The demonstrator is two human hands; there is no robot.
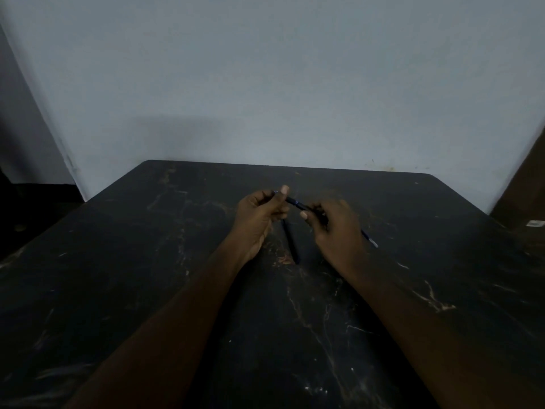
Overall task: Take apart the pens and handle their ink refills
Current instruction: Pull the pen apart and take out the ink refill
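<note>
A dark pen (295, 202) with a blue band is held above the middle of the black table (147, 276). My left hand (259, 215) pinches its left end between thumb and fingers. My right hand (333, 228) grips its right part with curled fingers. A second dark pen (290, 242) lies on the table between my wrists, pointing toward me. A thin piece with a pale tip (370, 240), perhaps a refill, sticks out from behind my right hand; where it starts is hidden.
The table's far edge meets a pale wall (265, 84). A brown surface (522, 187) with a small white label (535, 223) stands at the right. The room is dim.
</note>
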